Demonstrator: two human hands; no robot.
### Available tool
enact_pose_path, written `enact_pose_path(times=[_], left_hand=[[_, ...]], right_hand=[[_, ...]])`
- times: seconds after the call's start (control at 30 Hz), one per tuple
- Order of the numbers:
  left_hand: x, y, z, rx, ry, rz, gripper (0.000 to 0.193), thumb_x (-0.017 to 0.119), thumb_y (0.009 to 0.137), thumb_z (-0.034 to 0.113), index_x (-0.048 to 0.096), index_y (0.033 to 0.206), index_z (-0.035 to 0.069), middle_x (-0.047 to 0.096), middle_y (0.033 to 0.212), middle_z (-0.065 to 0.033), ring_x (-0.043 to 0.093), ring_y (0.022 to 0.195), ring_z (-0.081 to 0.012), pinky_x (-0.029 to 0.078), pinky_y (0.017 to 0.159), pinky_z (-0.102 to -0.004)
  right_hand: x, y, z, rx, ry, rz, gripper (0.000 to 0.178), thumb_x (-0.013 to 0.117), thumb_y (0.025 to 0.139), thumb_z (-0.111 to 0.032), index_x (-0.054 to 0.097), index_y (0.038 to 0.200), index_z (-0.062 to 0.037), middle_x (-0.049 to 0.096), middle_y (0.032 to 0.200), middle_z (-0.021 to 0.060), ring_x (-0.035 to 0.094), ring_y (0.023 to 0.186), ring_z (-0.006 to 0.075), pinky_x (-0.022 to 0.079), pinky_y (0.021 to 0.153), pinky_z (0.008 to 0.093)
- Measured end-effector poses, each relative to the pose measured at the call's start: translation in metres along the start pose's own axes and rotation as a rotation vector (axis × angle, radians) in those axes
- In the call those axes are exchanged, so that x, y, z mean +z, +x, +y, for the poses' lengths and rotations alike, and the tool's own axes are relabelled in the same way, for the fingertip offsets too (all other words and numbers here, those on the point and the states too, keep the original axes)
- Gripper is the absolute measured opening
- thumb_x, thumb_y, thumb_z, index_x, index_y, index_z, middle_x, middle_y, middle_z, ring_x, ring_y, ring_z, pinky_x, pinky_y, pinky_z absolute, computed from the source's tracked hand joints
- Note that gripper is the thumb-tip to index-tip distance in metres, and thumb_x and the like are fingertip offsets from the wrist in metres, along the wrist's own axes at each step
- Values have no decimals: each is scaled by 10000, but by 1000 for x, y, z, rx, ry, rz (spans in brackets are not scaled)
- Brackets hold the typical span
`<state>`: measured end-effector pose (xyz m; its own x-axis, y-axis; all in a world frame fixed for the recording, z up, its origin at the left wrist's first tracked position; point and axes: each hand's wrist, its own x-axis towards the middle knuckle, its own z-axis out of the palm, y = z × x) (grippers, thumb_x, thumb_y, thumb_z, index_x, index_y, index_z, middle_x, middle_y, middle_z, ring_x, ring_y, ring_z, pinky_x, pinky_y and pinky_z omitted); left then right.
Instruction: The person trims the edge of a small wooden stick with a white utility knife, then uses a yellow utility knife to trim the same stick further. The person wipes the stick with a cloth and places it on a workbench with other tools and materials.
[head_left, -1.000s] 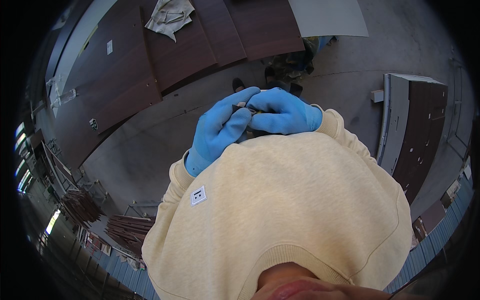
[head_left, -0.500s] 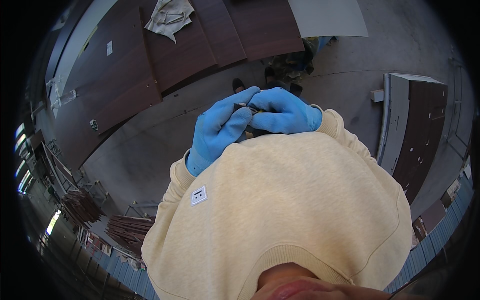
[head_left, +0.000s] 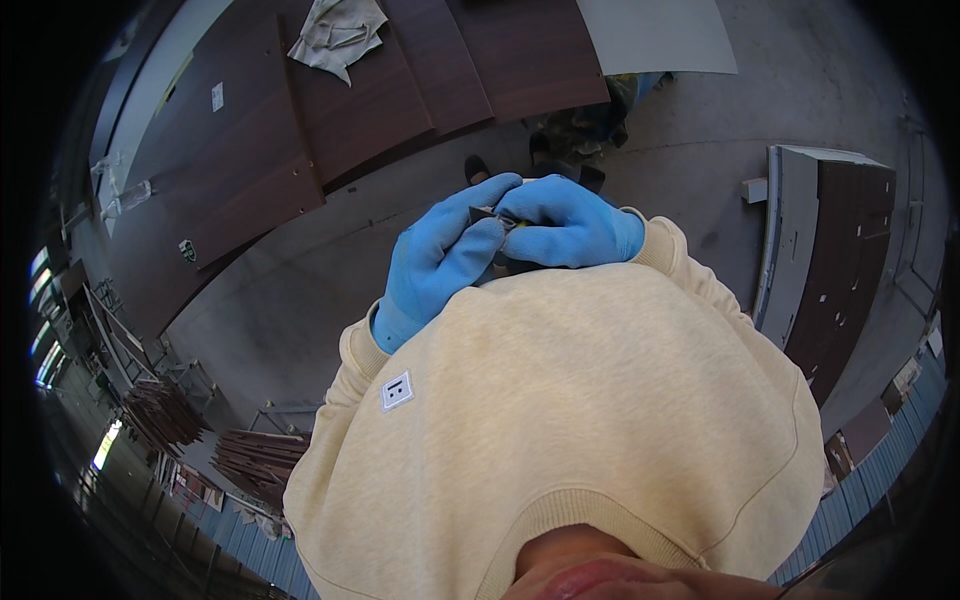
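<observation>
Both my hands wear blue work gloves and meet close in front of my chest. My left hand is closed, pinching a small dark, pointed piece between thumb and fingers. Right beside it, my right hand has its fingers curled round a small item with metallic and yellow parts. Fingers cover most of what is held, so its kind cannot be made out, nor whether the two parts are joined.
Dark brown panels lie ahead to the left, with a crumpled pale cloth on them. To the right stands a stack of grey and brown panels. Brown strips are piled at lower left. Grey floor lies between.
The dark piece in my left fingers shows slightly more now. Otherwise both hands stay almost in place.
</observation>
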<state>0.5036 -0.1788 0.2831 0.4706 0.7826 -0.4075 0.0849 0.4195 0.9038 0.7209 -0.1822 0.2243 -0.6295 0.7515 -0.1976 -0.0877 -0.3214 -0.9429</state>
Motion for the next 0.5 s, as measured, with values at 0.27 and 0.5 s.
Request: enact_pose_path(times=[0.27,0.5], left_hand=[[-5,0,-3,-5,18,-37,407,570,1096,198,617,1449,3,698,1353,-133,688,1149,-194,561,998,-329],[-7,3,-5,20,18,-40,401,569,1092,181,620,1445,-2,698,1354,-134,682,1158,-192,555,1003,-326]], right_hand=[[-1,3,-7,66,-89,-32,340,637,1035,-347,750,993,-30,673,763,94,595,681,180,474,631,353],[-2,4,-7,67,-93,-34,352,639,1042,-362,756,1011,-31,686,780,98,608,688,186,485,643,359]])
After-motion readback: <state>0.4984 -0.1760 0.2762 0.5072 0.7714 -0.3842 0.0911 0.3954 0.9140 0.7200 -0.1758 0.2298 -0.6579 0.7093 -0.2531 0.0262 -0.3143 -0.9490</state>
